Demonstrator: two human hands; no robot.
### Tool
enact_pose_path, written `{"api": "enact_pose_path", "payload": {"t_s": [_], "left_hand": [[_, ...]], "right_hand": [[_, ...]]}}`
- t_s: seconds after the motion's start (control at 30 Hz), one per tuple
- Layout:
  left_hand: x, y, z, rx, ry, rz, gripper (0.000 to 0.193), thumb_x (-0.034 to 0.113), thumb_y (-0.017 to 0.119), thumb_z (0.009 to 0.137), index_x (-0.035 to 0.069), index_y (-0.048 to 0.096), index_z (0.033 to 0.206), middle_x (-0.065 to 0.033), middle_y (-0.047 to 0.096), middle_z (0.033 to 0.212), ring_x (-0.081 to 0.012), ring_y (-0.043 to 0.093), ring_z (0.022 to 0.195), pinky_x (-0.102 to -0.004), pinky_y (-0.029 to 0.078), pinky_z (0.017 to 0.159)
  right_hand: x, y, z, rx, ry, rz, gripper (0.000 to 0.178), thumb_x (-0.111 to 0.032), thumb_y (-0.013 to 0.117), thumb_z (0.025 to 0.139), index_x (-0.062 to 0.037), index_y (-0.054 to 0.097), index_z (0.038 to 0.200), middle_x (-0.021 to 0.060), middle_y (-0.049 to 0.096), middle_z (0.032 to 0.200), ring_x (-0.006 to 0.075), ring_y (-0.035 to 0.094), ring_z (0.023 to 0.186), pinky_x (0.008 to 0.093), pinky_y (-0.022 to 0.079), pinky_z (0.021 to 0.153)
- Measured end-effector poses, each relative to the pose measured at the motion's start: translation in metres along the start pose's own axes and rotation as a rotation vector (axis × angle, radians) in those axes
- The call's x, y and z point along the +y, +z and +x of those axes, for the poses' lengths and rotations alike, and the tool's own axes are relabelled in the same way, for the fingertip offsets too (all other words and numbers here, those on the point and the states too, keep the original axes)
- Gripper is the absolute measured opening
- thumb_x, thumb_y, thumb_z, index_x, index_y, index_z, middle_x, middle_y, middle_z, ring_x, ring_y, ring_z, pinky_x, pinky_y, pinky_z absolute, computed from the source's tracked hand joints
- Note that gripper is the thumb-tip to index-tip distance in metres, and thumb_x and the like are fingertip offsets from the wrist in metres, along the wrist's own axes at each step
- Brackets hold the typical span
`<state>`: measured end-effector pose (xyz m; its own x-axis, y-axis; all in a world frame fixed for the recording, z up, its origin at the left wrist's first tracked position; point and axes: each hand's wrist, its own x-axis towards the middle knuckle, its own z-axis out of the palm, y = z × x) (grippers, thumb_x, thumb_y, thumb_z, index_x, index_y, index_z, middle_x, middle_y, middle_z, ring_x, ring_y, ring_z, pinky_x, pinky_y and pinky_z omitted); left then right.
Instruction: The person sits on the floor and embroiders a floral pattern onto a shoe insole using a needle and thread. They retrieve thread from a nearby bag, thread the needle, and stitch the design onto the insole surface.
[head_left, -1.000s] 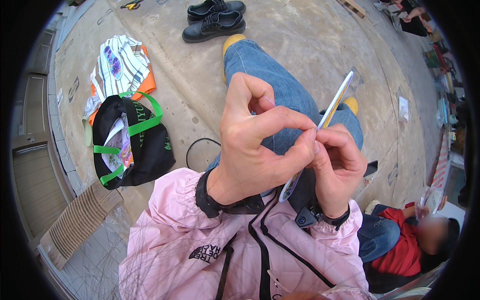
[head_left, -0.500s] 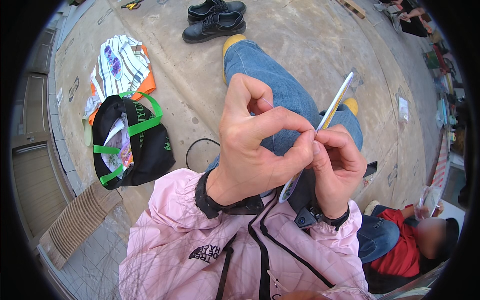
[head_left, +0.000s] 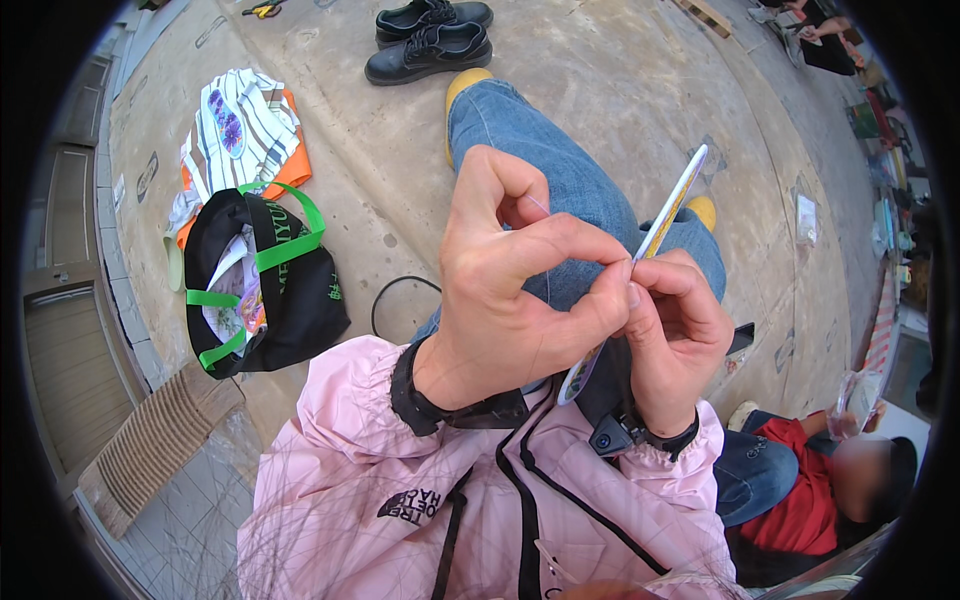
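Observation:
My left hand (head_left: 515,275) is closed, with thumb and forefinger pinched together at the edge of a thin insole (head_left: 672,202). From its curled rear fingers a fine pale thread (head_left: 537,204) runs out. Whether a needle sits in the pinch is too small to tell. My right hand (head_left: 680,315) grips the insole near its middle, thumb and forefinger meeting the left fingertips. Almost edge-on, the insole shows a white rim and a coloured pattern; its middle is hidden behind my hands. Both hands are above my jeans-clad legs (head_left: 540,150).
To the left, a black bag (head_left: 310,300) with green handles stands open beside striped cloth (head_left: 200,160) and a flower-patterned insole (head_left: 227,125). Black shoes (head_left: 430,52) and yellow-handled scissors (head_left: 265,11) lie ahead. A person in red (head_left: 800,500) sits close on the right.

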<state>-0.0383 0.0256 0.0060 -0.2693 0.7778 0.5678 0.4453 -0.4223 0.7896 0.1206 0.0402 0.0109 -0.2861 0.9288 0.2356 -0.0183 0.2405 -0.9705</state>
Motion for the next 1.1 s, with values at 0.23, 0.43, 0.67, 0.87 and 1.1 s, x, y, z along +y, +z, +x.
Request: {"api": "enact_pose_path", "payload": {"t_s": [0.23,0.43,0.67,0.87,1.1], "left_hand": [[-0.0003,-0.0003,0.0010,-0.007,0.006,-0.002,0.017,0.004,0.077,0.061,0.011,0.073,0.075,0.0004,0.046,0.080,-0.0164,0.039,0.082,-0.0248,0.033,0.065],[0.0024,-0.0017,0.0024,-0.011,-0.002,-0.003,0.017,0.004,0.076,0.061,0.012,0.073,0.075,0.0000,0.045,0.080,-0.0165,0.039,0.083,-0.0249,0.034,0.065],[0.0001,-0.0013,0.0029,-0.028,0.006,-0.006,0.017,0.003,0.076,0.061,0.012,0.073,0.076,-0.0010,0.043,0.082,-0.0165,0.040,0.083,-0.0249,0.034,0.065],[0.0003,-0.0023,0.0022,-0.043,-0.007,-0.026,0.017,0.003,0.076,0.063,0.011,0.074,0.078,-0.0029,0.042,0.085,-0.0161,0.041,0.083,-0.0243,0.035,0.066],[0.0000,-0.0040,0.0005,-0.065,-0.038,-0.050,0.016,0.005,0.077,0.065,0.010,0.075,0.080,-0.0041,0.042,0.087,-0.0157,0.042,0.084,-0.0239,0.035,0.068]], "right_hand": [[0.0045,-0.0016,0.0011,-0.020,-0.065,-0.028,0.011,0.006,0.066,0.086,0.0060,0.066,0.098,0.0064,0.060,0.086,0.0087,0.057,0.071,0.0199,0.043,0.063],[0.0040,-0.0015,0.0018,-0.020,-0.071,-0.035,0.011,0.006,0.066,0.086,0.0060,0.066,0.097,0.0064,0.060,0.085,0.0085,0.057,0.071,0.0202,0.042,0.063],[0.0039,-0.0012,0.0013,-0.010,-0.055,-0.041,0.011,0.005,0.067,0.086,0.0056,0.066,0.097,0.0062,0.061,0.085,0.0085,0.056,0.072,0.0203,0.042,0.063],[0.0033,-0.0008,-0.0004,0.002,-0.016,-0.024,0.011,0.005,0.068,0.085,0.0053,0.067,0.096,0.0059,0.061,0.085,0.0084,0.056,0.072,0.0203,0.042,0.064],[0.0019,-0.0014,-0.0022,0.009,0.032,-0.031,0.011,0.005,0.069,0.085,0.0050,0.067,0.095,0.0057,0.061,0.085,0.0080,0.055,0.071,0.0203,0.042,0.063]]}}
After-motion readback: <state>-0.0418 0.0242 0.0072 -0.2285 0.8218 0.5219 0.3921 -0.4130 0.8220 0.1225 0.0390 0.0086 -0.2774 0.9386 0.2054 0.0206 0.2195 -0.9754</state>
